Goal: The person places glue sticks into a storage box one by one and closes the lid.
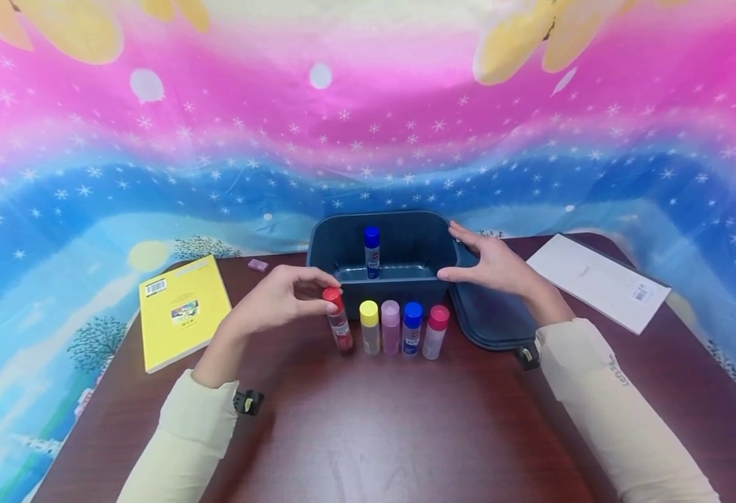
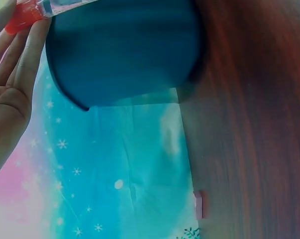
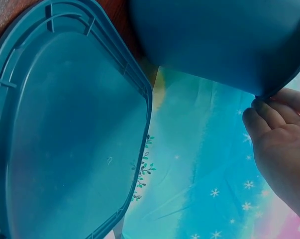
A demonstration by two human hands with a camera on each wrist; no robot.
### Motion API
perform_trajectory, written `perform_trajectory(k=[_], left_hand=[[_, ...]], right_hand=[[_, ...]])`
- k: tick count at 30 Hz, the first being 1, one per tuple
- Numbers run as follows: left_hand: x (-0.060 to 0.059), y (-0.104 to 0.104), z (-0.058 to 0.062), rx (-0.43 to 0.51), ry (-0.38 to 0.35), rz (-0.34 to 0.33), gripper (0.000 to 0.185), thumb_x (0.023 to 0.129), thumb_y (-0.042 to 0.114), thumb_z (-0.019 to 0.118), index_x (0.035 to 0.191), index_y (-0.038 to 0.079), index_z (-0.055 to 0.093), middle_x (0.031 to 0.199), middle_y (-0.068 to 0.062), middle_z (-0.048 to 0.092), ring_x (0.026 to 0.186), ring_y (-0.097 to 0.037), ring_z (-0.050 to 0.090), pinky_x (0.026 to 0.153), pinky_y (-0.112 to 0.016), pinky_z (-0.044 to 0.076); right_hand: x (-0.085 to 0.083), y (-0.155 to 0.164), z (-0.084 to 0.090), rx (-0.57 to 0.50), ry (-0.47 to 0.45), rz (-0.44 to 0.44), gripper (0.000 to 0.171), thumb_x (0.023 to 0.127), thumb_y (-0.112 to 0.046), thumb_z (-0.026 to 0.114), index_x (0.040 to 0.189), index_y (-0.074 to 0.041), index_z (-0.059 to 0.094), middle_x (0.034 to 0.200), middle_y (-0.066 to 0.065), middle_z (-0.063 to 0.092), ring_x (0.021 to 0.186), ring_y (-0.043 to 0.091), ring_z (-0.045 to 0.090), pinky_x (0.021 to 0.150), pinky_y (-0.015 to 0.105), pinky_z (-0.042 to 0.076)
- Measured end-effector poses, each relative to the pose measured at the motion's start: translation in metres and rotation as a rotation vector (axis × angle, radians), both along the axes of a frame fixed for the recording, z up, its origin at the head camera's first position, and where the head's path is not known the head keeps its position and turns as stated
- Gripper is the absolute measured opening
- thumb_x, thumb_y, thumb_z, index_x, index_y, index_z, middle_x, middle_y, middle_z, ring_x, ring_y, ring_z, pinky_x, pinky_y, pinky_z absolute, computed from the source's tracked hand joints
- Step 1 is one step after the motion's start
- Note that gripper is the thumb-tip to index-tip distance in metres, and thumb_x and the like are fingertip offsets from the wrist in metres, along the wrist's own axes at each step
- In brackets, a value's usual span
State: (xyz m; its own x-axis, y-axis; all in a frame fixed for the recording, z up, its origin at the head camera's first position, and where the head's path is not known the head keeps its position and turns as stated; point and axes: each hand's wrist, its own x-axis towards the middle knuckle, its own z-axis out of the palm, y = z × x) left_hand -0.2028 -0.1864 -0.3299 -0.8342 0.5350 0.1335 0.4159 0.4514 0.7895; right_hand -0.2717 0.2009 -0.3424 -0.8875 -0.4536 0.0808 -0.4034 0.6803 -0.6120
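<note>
The left hand (image 1: pixel 273 300) pinches the red cap (image 1: pixel 332 299) of a tilted glue stick (image 1: pixel 340 330) in front of the bin (image 1: pixel 342 230), leaving its body free, though I cannot tell whether its base touches the table (image 1: pixel 374 426); the right hand (image 1: pixel 496 265) lies uncurled along the bin's right end, probably steadying it. One blue-capped stick (image 1: pixel 372 253) stands inside the bin; in front, a row of four sticks (image 1: pixel 391 332) stands caps up, handy for pinching; the lid (image 1: pixel 493 314) lies at the bin's right.
</note>
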Motion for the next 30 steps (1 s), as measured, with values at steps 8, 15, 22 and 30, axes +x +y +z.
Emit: perform_trajectory(k=[8,15,22,30], left_hand=[[-0.009,-0.008,0.008,0.117,-0.02,0.051,0.034,0.087,0.017,0.083,0.118,0.007,0.073,0.107,-0.006,0.071,0.093,-0.02,0.072,0.083,-0.033,0.059],[-0.014,-0.014,0.014,0.192,0.028,0.1,0.031,0.089,0.013,0.081,0.117,0.005,0.072,0.105,-0.009,0.072,0.093,-0.024,0.071,0.08,-0.033,0.06],[-0.016,-0.016,0.024,0.278,0.074,0.1,0.028,0.089,0.009,0.079,0.116,0.003,0.071,0.105,-0.011,0.073,0.094,-0.025,0.07,0.08,-0.032,0.06],[-0.015,-0.021,0.027,0.391,0.077,0.153,0.025,0.088,0.004,0.078,0.112,0.001,0.071,0.107,-0.007,0.072,0.1,-0.023,0.07,0.082,-0.03,0.059]], right_hand=[[0.0,0.0,0.0,-0.001,-0.021,-0.013,0.095,0.089,-0.052,0.074,0.161,-0.011,0.027,0.167,0.007,0.02,0.151,0.037,0.023,0.114,0.064,0.028],[-0.001,0.0,0.001,0.001,-0.033,-0.015,0.095,0.089,-0.051,0.074,0.161,-0.01,0.027,0.167,0.007,0.02,0.151,0.037,0.022,0.115,0.064,0.026],[-0.002,-0.002,0.005,-0.002,-0.032,-0.005,0.095,0.089,-0.051,0.075,0.161,-0.01,0.027,0.168,0.006,0.019,0.152,0.036,0.021,0.115,0.064,0.024],[-0.001,0.0,0.004,0.001,-0.039,-0.005,0.095,0.089,-0.05,0.075,0.161,-0.009,0.027,0.168,0.007,0.019,0.151,0.037,0.021,0.115,0.064,0.026]])
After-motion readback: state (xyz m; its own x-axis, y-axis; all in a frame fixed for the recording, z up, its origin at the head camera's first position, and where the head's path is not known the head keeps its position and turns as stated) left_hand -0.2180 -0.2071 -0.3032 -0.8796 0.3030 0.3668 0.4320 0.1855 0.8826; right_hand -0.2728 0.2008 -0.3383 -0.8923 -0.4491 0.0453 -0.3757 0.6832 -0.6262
